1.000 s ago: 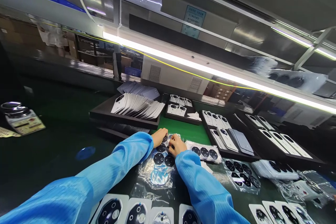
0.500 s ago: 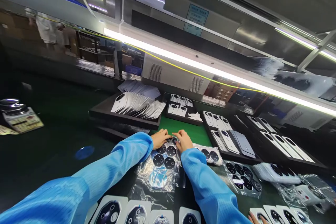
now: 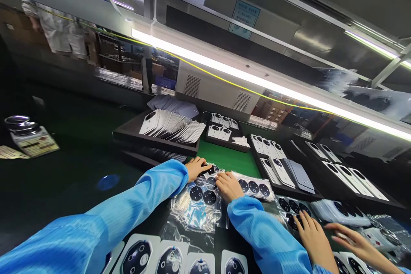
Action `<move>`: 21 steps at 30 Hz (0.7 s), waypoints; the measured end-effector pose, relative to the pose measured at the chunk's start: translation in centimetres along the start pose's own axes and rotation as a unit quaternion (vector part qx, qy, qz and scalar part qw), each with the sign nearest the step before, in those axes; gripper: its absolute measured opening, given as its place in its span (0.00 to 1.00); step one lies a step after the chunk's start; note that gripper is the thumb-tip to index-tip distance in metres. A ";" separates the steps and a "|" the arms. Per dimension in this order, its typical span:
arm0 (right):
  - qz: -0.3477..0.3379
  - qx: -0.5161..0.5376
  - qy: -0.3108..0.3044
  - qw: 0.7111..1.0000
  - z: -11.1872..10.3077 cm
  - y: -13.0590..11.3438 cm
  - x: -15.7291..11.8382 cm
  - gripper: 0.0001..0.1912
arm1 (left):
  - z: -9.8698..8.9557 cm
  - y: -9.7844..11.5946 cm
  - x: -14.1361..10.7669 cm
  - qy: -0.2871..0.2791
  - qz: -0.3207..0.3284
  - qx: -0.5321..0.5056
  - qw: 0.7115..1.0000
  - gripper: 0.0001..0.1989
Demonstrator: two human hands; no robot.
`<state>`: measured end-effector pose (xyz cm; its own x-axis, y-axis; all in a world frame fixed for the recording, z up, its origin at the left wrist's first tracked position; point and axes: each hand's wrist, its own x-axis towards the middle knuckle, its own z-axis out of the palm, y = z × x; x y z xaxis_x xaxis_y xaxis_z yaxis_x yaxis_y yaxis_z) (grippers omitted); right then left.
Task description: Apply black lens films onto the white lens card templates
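On the dark green work table (image 3: 64, 188), my left hand (image 3: 196, 167) and right hand (image 3: 228, 185), fingers flat and closed on nothing, press one crinkly clear plastic bag (image 3: 199, 205) of round black camera-ring parts (image 3: 196, 193), four visible, which I judge best held taut.

Factory assembly line: conveyor belt (image 3: 64, 171), trays of phone covers (image 3: 170, 126)

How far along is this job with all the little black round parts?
Done: phone backs stacked in the far tray. In hand: left hand and right hand rest on a clear bag of black discs. Left: another strip of discs lies beside it, untouched.
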<state>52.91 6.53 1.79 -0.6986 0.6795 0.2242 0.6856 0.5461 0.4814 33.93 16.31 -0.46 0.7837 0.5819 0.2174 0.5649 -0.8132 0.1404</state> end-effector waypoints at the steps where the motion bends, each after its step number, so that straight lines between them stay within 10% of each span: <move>1: -0.003 -0.008 0.003 1.000 -0.1 -0.5 -0.3 0.04 | -0.1 0.0 -0.1 -0.002 -0.001 0.002 1.000 0.17; 21: 0.084 -0.070 0.055 0.992 0.2 -1.3 -1.7 0.03 | -1.6 1.5 2.0 -0.036 0.148 -0.027 0.988 0.14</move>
<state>53.21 4.77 0.66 -0.5998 0.6934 0.3993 0.7650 0.3507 0.5401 35.94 16.30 1.74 0.9297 0.3166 0.1884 0.2955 -0.9462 0.1319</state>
